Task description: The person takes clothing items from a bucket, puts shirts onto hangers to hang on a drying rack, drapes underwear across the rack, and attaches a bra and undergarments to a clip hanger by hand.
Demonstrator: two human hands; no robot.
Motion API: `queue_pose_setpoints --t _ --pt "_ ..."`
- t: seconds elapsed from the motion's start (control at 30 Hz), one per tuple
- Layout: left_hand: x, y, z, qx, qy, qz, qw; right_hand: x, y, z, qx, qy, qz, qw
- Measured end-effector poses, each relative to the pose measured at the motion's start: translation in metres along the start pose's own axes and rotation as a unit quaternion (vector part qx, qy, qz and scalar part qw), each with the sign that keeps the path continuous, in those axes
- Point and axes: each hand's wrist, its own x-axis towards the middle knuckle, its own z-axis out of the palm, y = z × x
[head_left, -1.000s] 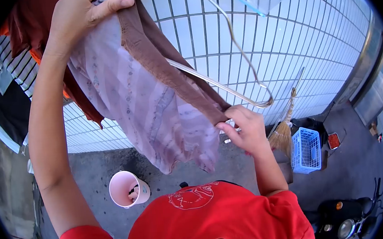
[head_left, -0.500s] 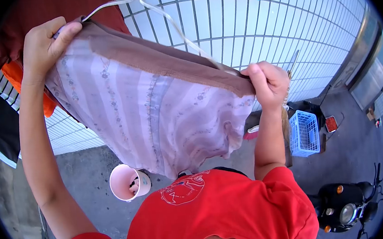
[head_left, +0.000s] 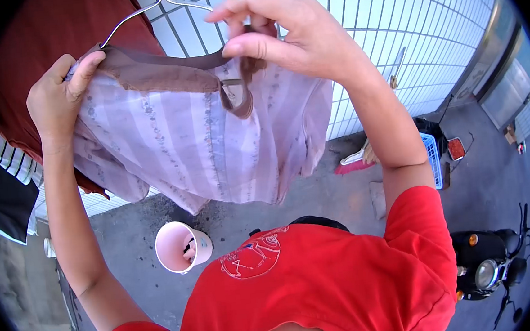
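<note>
A pale lilac striped garment (head_left: 175,129) with small flower rows and a brown band (head_left: 164,72) hangs between my hands. My left hand (head_left: 57,98) is closed on the band's left end, its thumb beside the wire hanger (head_left: 132,15). At the upper middle, my right hand (head_left: 279,33) has its thumb over the band and its index finger raised. Brown cloth shows between that thumb and the other fingers. Below them, the band sags in a loose fold. The hanger's right end is hidden behind my right hand.
Dark red cloth (head_left: 6,80) hangs at the left, before a white tiled wall (head_left: 368,51). On the grey floor stand a pink-white bucket (head_left: 206,248) holding small items, a pink-bristled brush (head_left: 355,166), a blue basket (head_left: 431,158) and a black scooter (head_left: 481,266).
My right hand has moved up and left towards the hanger. The band, stretched before, now folds in the middle. My left hand still grips its end.
</note>
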Motion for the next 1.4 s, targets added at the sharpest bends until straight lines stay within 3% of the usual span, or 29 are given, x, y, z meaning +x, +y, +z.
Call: queue_pose_setpoints --t 0.03,0.13,0.17,0.2,0.27,0.33,0.37,0.4,0.43,0.47,0.53,0.57,0.67,0.73,0.83,0.87,0.9,1.0,1.07,1.1,1.13,1.17,1.2,1.27,1.3,1.33,1.4 --pt "-0.002 0.002 0.001 0.019 0.007 -0.031 0.999 0.006 -0.006 -0.007 0.029 0.017 0.013 0.999" --pt "-0.011 -0.006 0.001 0.038 0.022 -0.104 0.994 0.016 0.036 -0.010 0.161 0.226 0.007 0.961" --pt "-0.013 -0.012 0.002 0.027 0.040 -0.112 0.993 0.015 0.033 -0.024 -0.007 0.206 0.005 0.978" --pt "-0.015 -0.018 0.002 0.020 0.058 -0.120 0.991 0.015 0.033 -0.028 -0.001 0.198 -0.002 0.980" --pt "-0.014 -0.020 0.002 0.016 0.085 -0.087 0.992 0.018 0.035 -0.027 -0.081 0.061 0.053 0.993" --pt "-0.013 -0.026 -0.007 0.061 -0.027 -0.143 0.987 0.026 0.026 -0.027 -0.096 0.029 0.056 0.993" --pt "-0.014 -0.027 -0.003 0.039 0.028 -0.116 0.992 0.031 0.020 -0.027 -0.122 0.005 0.065 0.990" --pt "-0.016 -0.029 0.001 0.017 0.084 -0.087 0.992 0.034 0.012 -0.027 -0.037 0.005 0.156 0.987" --pt "-0.016 -0.034 -0.004 0.023 0.000 -0.155 0.988 0.039 0.003 -0.032 -0.114 -0.010 0.070 0.991" --pt "-0.007 -0.005 -0.008 -0.115 0.137 -0.176 0.968 0.043 -0.006 -0.034 -0.190 -0.021 -0.017 0.981" --pt "-0.012 0.011 -0.009 -0.153 0.180 -0.146 0.961 0.051 -0.021 -0.015 -0.244 -0.001 -0.063 0.968" --pt "-0.008 0.006 -0.006 -0.124 0.147 -0.123 0.973 0.053 -0.022 -0.011 -0.301 0.027 -0.098 0.948" --pt "-0.011 0.008 -0.009 -0.143 0.156 -0.107 0.971 0.064 -0.013 0.002 -0.257 0.039 -0.162 0.952" --pt "-0.017 0.004 -0.014 -0.141 0.135 -0.127 0.973 0.064 -0.014 0.002 -0.276 0.056 -0.164 0.945" --pt "-0.022 -0.004 -0.016 -0.098 0.150 -0.060 0.982 0.062 -0.028 -0.007 -0.329 0.094 -0.149 0.928" --pt "-0.025 -0.010 -0.018 -0.164 0.127 -0.074 0.975 0.062 -0.035 -0.013 -0.365 0.111 -0.130 0.915" --pt "-0.026 -0.018 -0.018 -0.229 0.106 -0.087 0.964 0.062 -0.037 -0.019 -0.350 0.087 -0.187 0.914" --pt "-0.032 -0.041 -0.001 -0.459 0.023 -0.158 0.874 0.060 -0.001 -0.048 -0.374 0.148 -0.160 0.901" --pt "-0.039 -0.047 0.002 -0.603 -0.018 -0.202 0.772 0.062 -0.011 -0.049 -0.388 0.112 -0.041 0.914" --pt "-0.040 -0.045 0.001 -0.578 -0.004 -0.215 0.788 0.063 -0.011 -0.049 -0.421 0.146 -0.105 0.889" --pt "-0.044 -0.064 0.010 -0.495 -0.010 -0.189 0.848 0.063 -0.014 -0.046 -0.411 0.147 -0.124 0.891" --pt "-0.038 -0.060 0.016 -0.461 0.064 -0.153 0.872 0.063 -0.019 -0.048 -0.418 0.143 -0.110 0.890" --pt "-0.034 -0.056 0.022 -0.421 0.137 -0.116 0.889 0.062 -0.024 -0.047 -0.424 0.142 -0.095 0.890" --pt "-0.032 -0.034 0.021 -0.378 0.214 -0.137 0.890 0.058 -0.031 -0.042 -0.414 0.130 -0.087 0.896" --pt "-0.028 -0.033 0.008 -0.185 0.189 -0.032 0.964 0.061 -0.038 -0.042 -0.427 0.112 -0.086 0.893" --pt "-0.020 -0.017 -0.003 -0.139 0.200 0.027 0.969 0.063 -0.036 -0.037 -0.425 0.099 -0.093 0.895" --pt "-0.012 0.003 -0.005 -0.162 0.115 -0.012 0.980 0.070 -0.042 -0.032 -0.428 0.079 -0.092 0.896"
